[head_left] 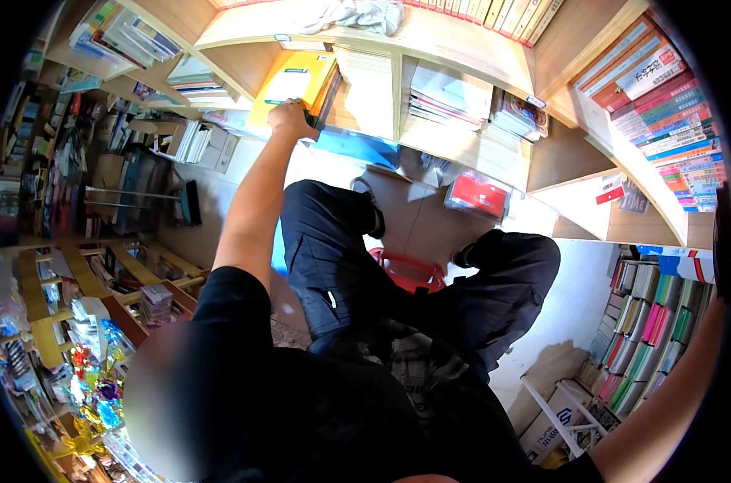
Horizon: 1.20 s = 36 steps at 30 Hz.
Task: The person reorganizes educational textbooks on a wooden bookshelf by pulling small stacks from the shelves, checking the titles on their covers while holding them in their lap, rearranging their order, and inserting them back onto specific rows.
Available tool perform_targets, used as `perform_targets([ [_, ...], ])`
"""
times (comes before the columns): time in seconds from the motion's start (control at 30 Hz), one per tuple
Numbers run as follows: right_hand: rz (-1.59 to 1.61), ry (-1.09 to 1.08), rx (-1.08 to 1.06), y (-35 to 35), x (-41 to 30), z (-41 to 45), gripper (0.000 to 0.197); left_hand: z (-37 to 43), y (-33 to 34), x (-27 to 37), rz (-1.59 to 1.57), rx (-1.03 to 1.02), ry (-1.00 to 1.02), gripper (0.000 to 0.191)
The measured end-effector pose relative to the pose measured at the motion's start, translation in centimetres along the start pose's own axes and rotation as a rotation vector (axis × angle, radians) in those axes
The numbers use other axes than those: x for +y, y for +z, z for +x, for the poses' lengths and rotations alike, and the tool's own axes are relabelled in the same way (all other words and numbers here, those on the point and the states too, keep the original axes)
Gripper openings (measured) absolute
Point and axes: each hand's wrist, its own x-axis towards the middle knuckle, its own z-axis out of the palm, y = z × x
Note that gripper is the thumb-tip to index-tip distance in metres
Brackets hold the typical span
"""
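My left hand point(293, 121) grips the near right corner of a yellow book point(299, 66) on top of a stack in a low shelf compartment. Its fingers lie over the cover, which bears a white panel, and the thumb is at the stack's edge. Next to that stack stands a pile of pale paper or booklets point(362, 78) in the same compartment. At the far right rim my right hand point(722, 241) is dark and partly cut off, close to a bookcase; its fingers cannot be made out.
A wooden shelf unit point(462, 145) spans the front, with stacked booklets point(450, 99) inside. On the floor lie a red plastic-wrapped pack point(479, 194) and a blue item point(359, 148). Beneath me is a red stool point(410, 268). A broom point(190, 202) lies left; a carton point(552, 422) stands lower right.
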Motion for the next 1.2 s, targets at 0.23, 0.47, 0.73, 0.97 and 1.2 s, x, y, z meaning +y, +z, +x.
perform_targets([
  [0.23, -0.001, 0.029, -0.013, 0.5, 0.8, 0.3, 0.045, 1.5, -2.3, -2.1, 0.031, -0.089, 0.045, 0.089],
  [0.47, 0.021, -0.004, -0.051, 1.6, 0.5, 2.1, 0.043, 1.5, -1.2, -1.3, -0.002, -0.048, -0.064, 0.077],
  [0.73, 0.045, -0.121, -0.108, 3.0, -1.1, 5.2, 0.041, 0.9, 1.2, 0.9, 0.118, 0.111, -0.128, 0.063],
  [0.97, 0.055, -0.297, -0.151, 3.8, -4.1, 9.8, 0.039, -0.1, -1.9, -3.0, -0.067, 0.229, -0.091, 0.042],
  [1.2, 0.038, -0.582, -0.124, 3.8, -10.4, 15.7, 0.037, 0.5, -4.0, -7.3, -0.226, 0.448, -0.035, 0.045],
])
